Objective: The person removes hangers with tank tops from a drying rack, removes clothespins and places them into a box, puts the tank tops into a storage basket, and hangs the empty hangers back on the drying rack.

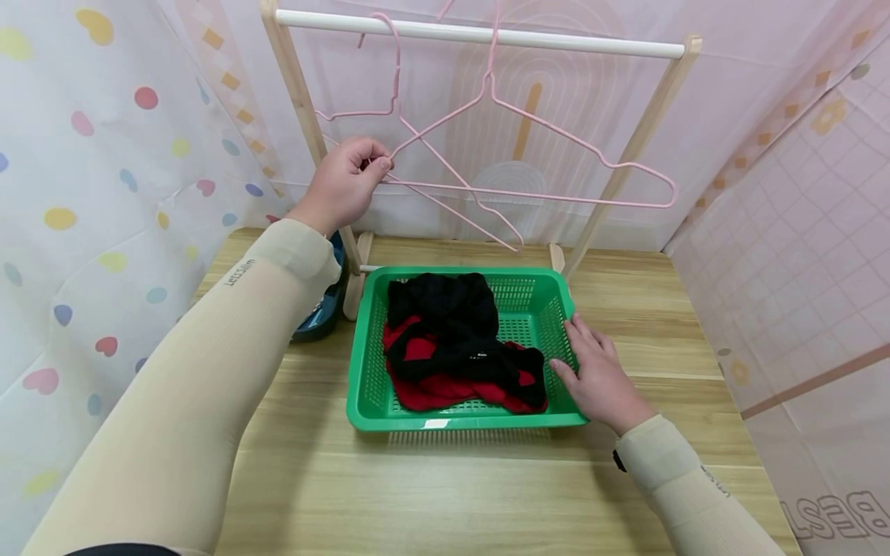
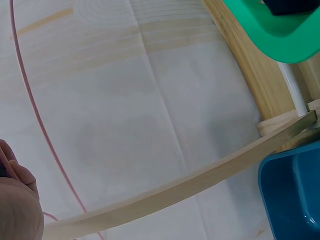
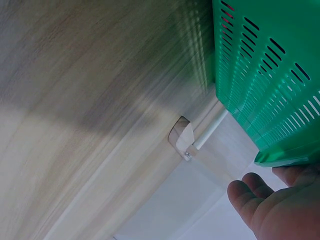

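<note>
My left hand [image 1: 348, 181] pinches the left corner of a pink wire hanger [image 1: 556, 197], whose neck rises past the white rail [image 1: 584, 42]. A second pink hanger [image 1: 501, 224] hangs at an angle from the rail, crossing behind the first. In the left wrist view only part of that hand [image 2: 17, 195] shows at the edge. My right hand [image 1: 601, 374] touches the right rim of a green basket [image 1: 466, 423], thumb over the inner side, other fingers [image 3: 240, 192] extended and loose outside. Black and red clothing [image 1: 452, 347] lies crumpled in the basket.
A wooden rack [image 1: 636, 154] stands at the back of the wooden table [image 1: 445, 494]. Behind its left post sits a dark blue bin [image 2: 292, 195]. Patterned curtains [image 1: 125, 154] close in the left, back and right sides.
</note>
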`<state>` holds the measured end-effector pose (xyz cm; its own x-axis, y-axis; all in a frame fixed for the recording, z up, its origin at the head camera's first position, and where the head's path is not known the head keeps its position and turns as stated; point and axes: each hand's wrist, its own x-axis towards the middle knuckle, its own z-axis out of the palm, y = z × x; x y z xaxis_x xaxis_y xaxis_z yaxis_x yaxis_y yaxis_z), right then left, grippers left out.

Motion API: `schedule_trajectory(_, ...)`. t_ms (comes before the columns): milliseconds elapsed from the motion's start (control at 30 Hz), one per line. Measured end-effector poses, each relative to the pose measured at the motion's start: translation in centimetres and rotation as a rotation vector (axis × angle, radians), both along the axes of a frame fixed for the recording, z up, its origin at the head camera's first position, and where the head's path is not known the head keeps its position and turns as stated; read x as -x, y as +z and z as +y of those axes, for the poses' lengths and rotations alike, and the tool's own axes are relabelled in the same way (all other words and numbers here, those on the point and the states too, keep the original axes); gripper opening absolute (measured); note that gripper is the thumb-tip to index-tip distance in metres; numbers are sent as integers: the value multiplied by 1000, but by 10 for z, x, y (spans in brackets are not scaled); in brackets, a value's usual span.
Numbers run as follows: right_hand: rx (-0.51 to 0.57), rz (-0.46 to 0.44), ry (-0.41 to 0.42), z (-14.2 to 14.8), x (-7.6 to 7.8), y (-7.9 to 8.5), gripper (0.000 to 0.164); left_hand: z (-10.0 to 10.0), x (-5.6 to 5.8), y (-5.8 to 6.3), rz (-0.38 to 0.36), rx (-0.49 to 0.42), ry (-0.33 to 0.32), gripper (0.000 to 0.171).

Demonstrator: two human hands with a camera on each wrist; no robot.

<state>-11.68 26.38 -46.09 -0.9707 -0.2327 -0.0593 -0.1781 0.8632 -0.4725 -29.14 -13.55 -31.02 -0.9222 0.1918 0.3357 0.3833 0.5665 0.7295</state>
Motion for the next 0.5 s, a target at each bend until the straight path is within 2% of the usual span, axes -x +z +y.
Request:
schedule_trajectory(200, 8, -5, -2, -1, 0, 1, 73, -1, 2, -5, 7, -11, -13, 27)
schedule_trajectory(500, 15, -4, -2, -1, -1, 1, 73, -3, 0, -9, 4, 24, -6, 27)
